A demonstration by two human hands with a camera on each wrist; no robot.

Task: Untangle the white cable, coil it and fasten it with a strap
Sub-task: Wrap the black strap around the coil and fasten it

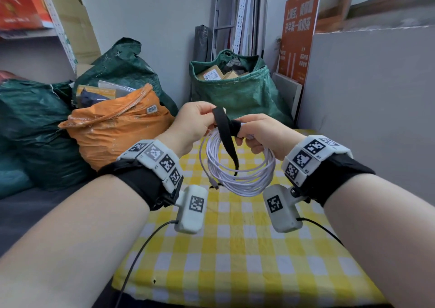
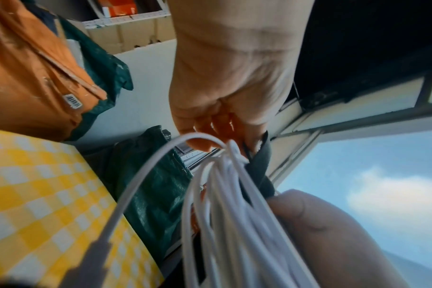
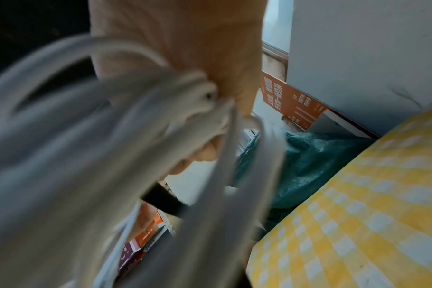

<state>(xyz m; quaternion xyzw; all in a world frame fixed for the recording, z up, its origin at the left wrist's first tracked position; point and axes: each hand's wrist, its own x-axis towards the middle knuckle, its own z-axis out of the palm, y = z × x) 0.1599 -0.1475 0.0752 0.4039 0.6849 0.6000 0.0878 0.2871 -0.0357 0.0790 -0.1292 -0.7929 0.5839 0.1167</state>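
The white cable [image 1: 242, 166] hangs as a round coil above the yellow checked table [image 1: 235, 248]. My right hand [image 1: 254, 131] grips the top of the coil, with the black strap [image 1: 226, 131] wrapped round the bundle there. My left hand [image 1: 202, 114] pinches the strap's upper end; its long tail dangles down through the coil. One cable plug [image 1: 214, 185] hangs at the coil's lower left. In the left wrist view the cable strands [image 2: 222, 194] and strap [image 2: 259, 171] bunch under my fingers. The right wrist view shows blurred cable [image 3: 136, 136] and a piece of the strap [image 3: 163, 200].
An orange sack [image 1: 117, 131] and green sacks [image 1: 235, 88] full of parcels stand beyond the table's far edge. An orange sign [image 1: 299, 29] leans at the back right beside a grey panel [image 1: 364, 84]. Shelving [image 1: 28, 8] stands at the far left.
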